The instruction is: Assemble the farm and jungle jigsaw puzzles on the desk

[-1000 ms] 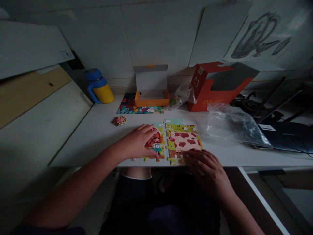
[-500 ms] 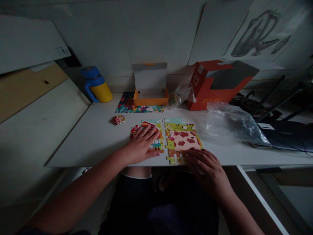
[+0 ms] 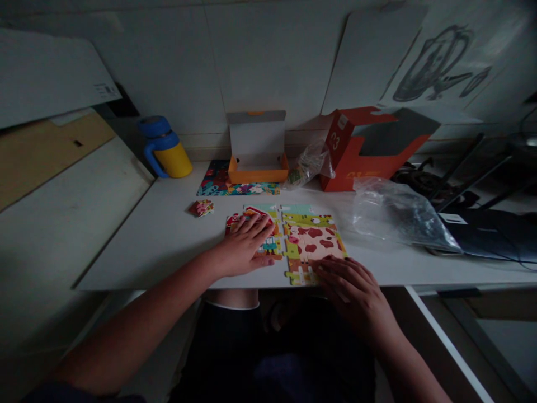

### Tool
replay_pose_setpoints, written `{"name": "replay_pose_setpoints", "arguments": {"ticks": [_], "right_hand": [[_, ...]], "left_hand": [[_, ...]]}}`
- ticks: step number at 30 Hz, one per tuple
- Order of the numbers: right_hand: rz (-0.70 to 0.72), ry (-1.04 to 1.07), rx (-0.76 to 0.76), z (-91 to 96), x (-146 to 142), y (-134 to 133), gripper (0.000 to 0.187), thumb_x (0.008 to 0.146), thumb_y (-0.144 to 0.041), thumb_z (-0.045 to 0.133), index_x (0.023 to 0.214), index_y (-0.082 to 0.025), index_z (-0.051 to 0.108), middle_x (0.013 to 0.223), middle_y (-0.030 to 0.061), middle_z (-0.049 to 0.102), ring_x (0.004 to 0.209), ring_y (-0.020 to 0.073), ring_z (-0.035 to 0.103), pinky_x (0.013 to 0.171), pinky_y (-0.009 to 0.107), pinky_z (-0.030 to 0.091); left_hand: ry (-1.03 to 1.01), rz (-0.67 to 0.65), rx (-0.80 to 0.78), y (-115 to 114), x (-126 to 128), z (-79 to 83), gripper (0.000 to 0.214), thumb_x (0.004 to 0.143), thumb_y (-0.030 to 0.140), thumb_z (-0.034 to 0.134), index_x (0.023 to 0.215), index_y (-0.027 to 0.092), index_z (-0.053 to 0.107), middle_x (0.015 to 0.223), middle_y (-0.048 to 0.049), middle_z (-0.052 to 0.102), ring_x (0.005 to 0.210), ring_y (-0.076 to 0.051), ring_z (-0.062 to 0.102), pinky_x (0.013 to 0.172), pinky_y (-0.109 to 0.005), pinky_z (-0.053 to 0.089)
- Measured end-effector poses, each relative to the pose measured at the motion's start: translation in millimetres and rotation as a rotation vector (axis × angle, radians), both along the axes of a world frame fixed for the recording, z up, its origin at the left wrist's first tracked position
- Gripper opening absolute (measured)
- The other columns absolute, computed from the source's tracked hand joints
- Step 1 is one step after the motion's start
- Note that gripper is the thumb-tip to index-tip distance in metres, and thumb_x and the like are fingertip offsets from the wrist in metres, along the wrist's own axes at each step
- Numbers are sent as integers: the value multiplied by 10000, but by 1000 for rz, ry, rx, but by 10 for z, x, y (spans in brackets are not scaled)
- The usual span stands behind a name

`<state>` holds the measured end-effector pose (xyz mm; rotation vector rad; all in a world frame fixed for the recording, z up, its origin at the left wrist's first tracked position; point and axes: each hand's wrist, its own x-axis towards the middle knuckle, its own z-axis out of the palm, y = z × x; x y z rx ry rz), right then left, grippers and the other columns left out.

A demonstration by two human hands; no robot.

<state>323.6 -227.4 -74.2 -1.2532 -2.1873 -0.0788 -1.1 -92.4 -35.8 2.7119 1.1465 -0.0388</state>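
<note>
My left hand [image 3: 241,249] lies flat, fingers apart, on a jigsaw puzzle section [image 3: 268,250] with a red barn and a partly covered figure. To its right is another joined section [image 3: 316,240] showing a spotted cow, with sheep above and a fence below. The two sections lie side by side, their knobbed edges nearly touching. Over the cow section's lower right corner rests my right hand [image 3: 350,282], its fingers stretched out and close together. Both palms face down. A few loose puzzle pieces [image 3: 202,207] sit in a small pile to the left.
Behind the puzzle stands an open orange box [image 3: 258,174] on a colourful printed sheet [image 3: 210,182]. A blue and yellow jug [image 3: 168,151] is at the back left. Clear plastic bags [image 3: 398,215] and a red-orange box [image 3: 356,162] occupy the right. The white table's [image 3: 138,252] front edge runs near my hands.
The barn section has slid slightly right under my left hand, and the gap to the cow section has narrowed. My right hand stays at the cow section's corner. The view has shifted slightly.
</note>
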Motion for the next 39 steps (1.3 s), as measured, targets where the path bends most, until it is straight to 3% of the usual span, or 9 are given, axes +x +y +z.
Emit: {"name": "replay_pose_setpoints", "arguments": {"ticks": [3,5,7,9,13,18,21,26,39], "right_hand": [[4,-20,-14,43,15,21,334,1039,-217,658,1361,-297,692,1336,67,764,1252,281,699,1111,537,513],[-2,-39,-35,83,2,53,324,1040,-227,659,1353,-302,698,1315,63,767,1248,284,693,1123,542,497],[-2,-53,-50,133,-55,101,284,1045,-236,653,1313,-302,720,1271,64,775,1227,290,690,1111,532,496],[14,-63,-60,196,-167,166,228,1051,-241,644,1247,-292,749,1219,68,783,1169,285,695,1064,499,512],[37,-130,-42,362,-494,341,169,1035,-255,676,1168,-272,780,1131,67,792,1037,269,690,943,444,513],[21,-345,-180,546,-792,603,133,965,-246,780,1093,-277,804,1147,54,796,987,273,681,844,417,485],[62,-393,-274,566,-848,706,106,994,-219,745,1086,-247,789,1064,52,788,938,246,683,818,395,479],[114,-354,-279,538,-853,703,173,984,-195,755,1149,-247,760,1075,46,781,949,246,686,832,393,476],[121,-321,-109,462,-873,565,260,973,-162,740,1228,-204,712,1118,89,788,935,274,676,823,423,474]], "left_hand": [[-34,-20,-26,52,-13,69,905,997,755,516,1714,242,309,1812,-120,184,1683,-373,142,1346,-582,172],[-99,-32,-24,164,5,161,707,1054,637,507,1627,224,469,1755,-128,365,1631,-325,321,1325,-496,279],[-166,-4,12,345,59,266,464,1110,464,447,1439,200,643,1563,-131,604,1468,-262,539,1257,-407,389],[-155,33,64,569,146,357,367,1106,320,428,1271,161,714,1346,-146,714,1313,-255,633,1191,-390,441],[-21,14,70,989,341,429,275,1056,267,517,1103,120,744,1201,-179,734,1205,-289,666,1091,-399,486],[-70,42,47,1240,458,310,175,989,287,650,1009,149,755,1122,-145,742,1091,-281,680,970,-391,513],[-152,84,59,1278,447,182,121,948,266,701,991,158,736,1097,-125,730,1062,-264,675,947,-367,509],[-271,81,62,1285,398,41,119,951,275,704,1001,167,702,1106,-114,711,1098,-261,656,1006,-371,502],[-299,118,34,1284,412,3,113,956,282,689,994,176,704,1104,-111,723,1116,-273,666,1031,-399,516]]}}
